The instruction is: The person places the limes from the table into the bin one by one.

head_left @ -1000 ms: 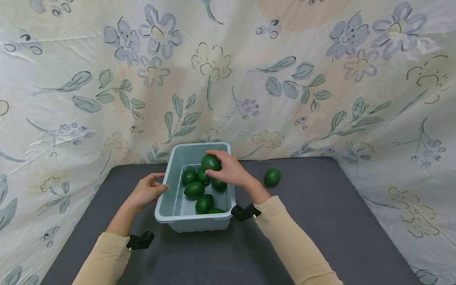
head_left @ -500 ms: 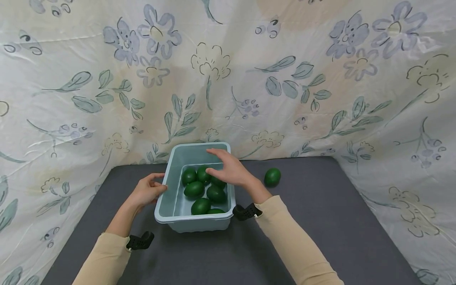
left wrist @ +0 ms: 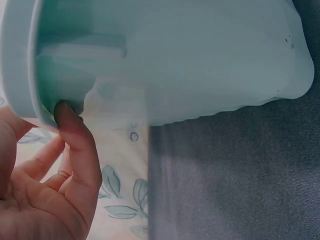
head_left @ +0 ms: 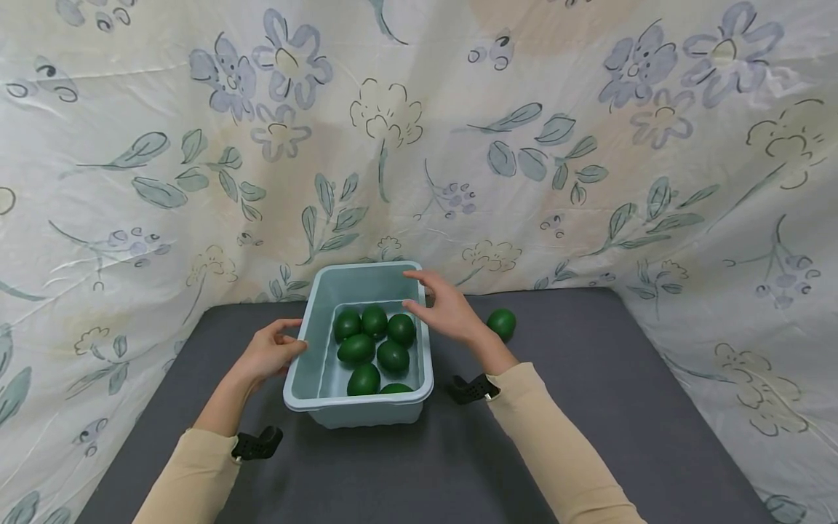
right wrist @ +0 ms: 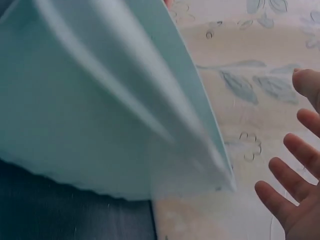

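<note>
Gripping the tub (head_left: 308,378) at its left rim: my left hand (head_left: 270,353). Right hand (head_left: 448,311) spread, empty, over far-right rim. Seven limes (head_left: 375,342) inside, one (head_left: 502,323) right.

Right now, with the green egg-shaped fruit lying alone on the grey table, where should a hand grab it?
Probably across its rounded middle, coming from above. The lone green egg-shaped fruit lies free on the grey table, right of the pale blue plastic tub, with nothing touching it. The right hand, open, is nearest; its wrist partly covers the fruit's left edge, so the far and right sides are clearest.
</note>
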The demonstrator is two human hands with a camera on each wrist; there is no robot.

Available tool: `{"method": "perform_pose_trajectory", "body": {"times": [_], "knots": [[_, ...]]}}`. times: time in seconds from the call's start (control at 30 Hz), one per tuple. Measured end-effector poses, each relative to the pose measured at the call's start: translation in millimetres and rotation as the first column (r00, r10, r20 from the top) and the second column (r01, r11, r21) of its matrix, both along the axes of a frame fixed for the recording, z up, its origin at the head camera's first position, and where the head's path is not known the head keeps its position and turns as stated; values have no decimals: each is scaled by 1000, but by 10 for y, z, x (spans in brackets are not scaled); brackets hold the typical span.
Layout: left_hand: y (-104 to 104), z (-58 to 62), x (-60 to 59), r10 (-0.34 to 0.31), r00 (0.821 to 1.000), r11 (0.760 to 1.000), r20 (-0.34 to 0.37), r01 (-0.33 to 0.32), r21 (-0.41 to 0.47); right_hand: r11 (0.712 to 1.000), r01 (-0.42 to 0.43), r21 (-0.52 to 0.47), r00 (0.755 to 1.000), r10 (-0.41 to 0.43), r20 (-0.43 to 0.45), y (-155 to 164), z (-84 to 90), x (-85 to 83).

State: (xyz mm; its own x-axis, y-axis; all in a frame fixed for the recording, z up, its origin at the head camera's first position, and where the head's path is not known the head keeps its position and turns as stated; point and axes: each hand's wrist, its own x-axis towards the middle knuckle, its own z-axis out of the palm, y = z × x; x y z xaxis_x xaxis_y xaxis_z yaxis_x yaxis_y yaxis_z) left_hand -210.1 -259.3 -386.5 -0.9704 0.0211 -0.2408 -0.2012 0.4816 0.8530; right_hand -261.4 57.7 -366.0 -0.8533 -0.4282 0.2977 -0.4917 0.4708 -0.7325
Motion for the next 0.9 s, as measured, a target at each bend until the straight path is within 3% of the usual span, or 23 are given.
{"method": "perform_pose_trajectory", "body": {"times": [0.2, 0.9], "knots": [[-3, 9, 1, -1, 1000, 1000, 4, 1, 3, 996, 83, -28, 996, -84, -22, 174, -91, -69], [-10, 12, -3, 0, 1000, 1000, 5, 0, 5, 957, 280, 70, 959, -275, -67, 794, -520, -226]]}}
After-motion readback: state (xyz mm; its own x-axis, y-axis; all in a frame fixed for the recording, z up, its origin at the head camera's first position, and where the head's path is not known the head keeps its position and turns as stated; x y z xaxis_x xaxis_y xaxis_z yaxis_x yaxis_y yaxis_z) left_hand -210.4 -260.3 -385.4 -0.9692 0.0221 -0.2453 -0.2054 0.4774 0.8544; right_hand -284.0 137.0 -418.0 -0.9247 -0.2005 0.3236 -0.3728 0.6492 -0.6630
